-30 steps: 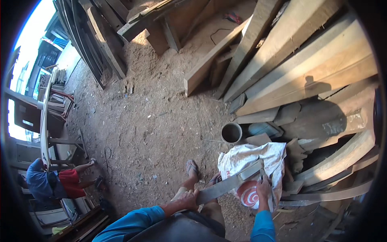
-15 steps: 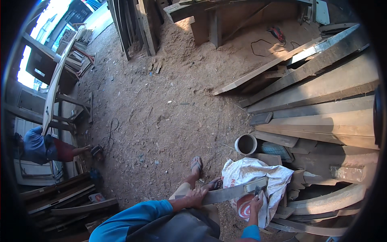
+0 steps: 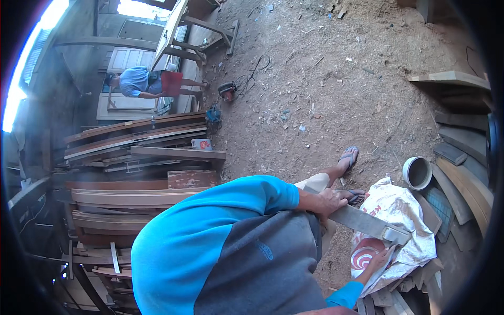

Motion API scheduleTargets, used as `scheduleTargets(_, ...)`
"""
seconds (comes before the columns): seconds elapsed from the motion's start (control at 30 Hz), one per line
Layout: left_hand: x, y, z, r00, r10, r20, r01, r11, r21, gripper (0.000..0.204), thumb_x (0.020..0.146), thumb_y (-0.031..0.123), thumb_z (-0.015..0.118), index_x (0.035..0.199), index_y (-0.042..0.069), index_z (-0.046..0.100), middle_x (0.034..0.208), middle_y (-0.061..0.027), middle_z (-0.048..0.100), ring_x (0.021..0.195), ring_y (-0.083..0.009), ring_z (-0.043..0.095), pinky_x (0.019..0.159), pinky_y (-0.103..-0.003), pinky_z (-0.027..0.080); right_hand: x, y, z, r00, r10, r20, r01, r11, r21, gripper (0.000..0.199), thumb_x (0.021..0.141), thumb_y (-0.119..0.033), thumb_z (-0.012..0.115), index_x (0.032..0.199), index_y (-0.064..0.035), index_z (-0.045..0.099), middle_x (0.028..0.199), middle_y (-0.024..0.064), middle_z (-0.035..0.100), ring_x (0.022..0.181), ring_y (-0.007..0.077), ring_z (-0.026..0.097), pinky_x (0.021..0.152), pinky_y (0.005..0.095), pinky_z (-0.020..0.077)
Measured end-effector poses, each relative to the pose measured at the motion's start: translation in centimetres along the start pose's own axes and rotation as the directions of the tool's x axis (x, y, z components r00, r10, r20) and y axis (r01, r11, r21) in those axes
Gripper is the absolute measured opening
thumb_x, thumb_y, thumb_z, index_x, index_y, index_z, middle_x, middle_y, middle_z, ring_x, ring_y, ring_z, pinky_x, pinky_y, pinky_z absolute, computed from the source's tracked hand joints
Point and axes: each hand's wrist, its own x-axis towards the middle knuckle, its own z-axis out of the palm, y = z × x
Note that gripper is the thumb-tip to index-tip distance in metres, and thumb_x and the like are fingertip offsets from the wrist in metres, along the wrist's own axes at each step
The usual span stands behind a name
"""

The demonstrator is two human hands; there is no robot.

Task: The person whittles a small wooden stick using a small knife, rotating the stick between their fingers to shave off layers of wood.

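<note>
1. Gripping a board (image 3: pixel 362 221) with the left hand (image 3: pixel 329 202), extending rightward from it over a white sack (image 3: pixel 403 203).
2. Reaching just beside its far end with the right hand (image 3: pixel 379 260); grip impossible to tell.
3. Seemingly working that end; calling for steady left-hand support.

The left arm (image 3: pixel 268 195) is extending rightward, the left grip (image 3: pixel 329 201) clasping, back facing upward. The right forearm (image 3: pixel 366 276) is angling forward and rightward; the right grip's (image 3: pixel 380 258) closure is showing unclearly.

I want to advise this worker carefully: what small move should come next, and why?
Perhaps bring the right hand to steady the grey strip: the left hand grips its near end, and the far end, near the right hand, lies over the white sack.
</note>
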Motion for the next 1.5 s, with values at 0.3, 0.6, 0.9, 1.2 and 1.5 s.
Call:
scheduleTargets(0.3,3.5,1.5,2.1,0.996,-0.085,-0.020,0.085,0.996,-0.019,0.088,0.067,0.029,0.085,0.140,0.002,0.043,0.122,-0.0278,0.059,0.118,-0.0473,0.060,0.098,-0.054,0.051,1.9,-1.3,-2.5,0.989,-0.005,-0.151,-0.019,0.987,-0.158,0.048,0.108,-0.029,0.042,0.153,-0.0143,0.048,0.110,0.0289,0.070,0.093,0.0493,0.067,0.081,0.0563,0.0527)
scheduleTargets(0.6,4.0,1.6,1.2,0.993,-0.094,0.072,0.088,0.993,0.078,0.098,0.070,0.034,0.084,0.146,-0.004,0.035,0.136,-0.0306,0.051,0.124,-0.0481,0.056,0.105,-0.052,0.049,0.9,-0.6,-1.7,0.970,0.157,-0.184,-0.189,0.967,-0.173,0.046,0.109,-0.031,0.043,0.152,-0.0162,0.048,0.093,0.0231,0.074,0.084,0.0415,0.072,0.074,0.0523,0.0564)
scheduleTargets(0.9,4.4,1.0,1.6,0.999,-0.032,0.007,0.031,0.993,0.111,0.098,0.069,0.033,0.084,0.146,-0.001,0.035,0.128,-0.0317,0.057,0.121,-0.0488,0.060,0.100,-0.054,0.052,1.6,0.7,-1.5,0.974,-0.089,-0.207,0.041,0.973,-0.226,0.044,0.109,-0.027,0.044,0.145,-0.0043,0.054,0.098,0.0265,0.071,0.081,0.0435,0.069,0.071,0.0513,0.0562)
scheduleTargets(1.2,3.9,1.3,1.3,0.997,-0.064,0.032,0.061,0.993,0.098,0.097,0.070,0.033,0.082,0.147,-0.002,0.034,0.128,-0.0318,0.058,0.120,-0.0484,0.061,0.100,-0.053,0.053,1.7,-1.4,-1.8,0.988,0.085,-0.132,-0.110,0.976,-0.189,0.045,0.110,-0.033,0.040,0.148,-0.0150,0.054,0.097,0.0222,0.074,0.085,0.0450,0.071,0.079,0.0546,0.0551)
scheduleTargets(1.5,4.0,1.5,1.6,0.996,-0.081,0.030,0.078,0.994,0.081,0.096,0.070,0.031,0.082,0.146,-0.002,0.035,0.127,-0.0328,0.058,0.118,-0.0484,0.062,0.100,-0.052,0.052,2.8,-1.4,-2.5,0.982,0.101,-0.157,-0.110,0.993,-0.046,0.048,0.108,-0.036,0.041,0.151,-0.0152,0.051,0.124,0.0271,0.067,0.112,0.0441,0.066,0.095,0.0509,0.0529)
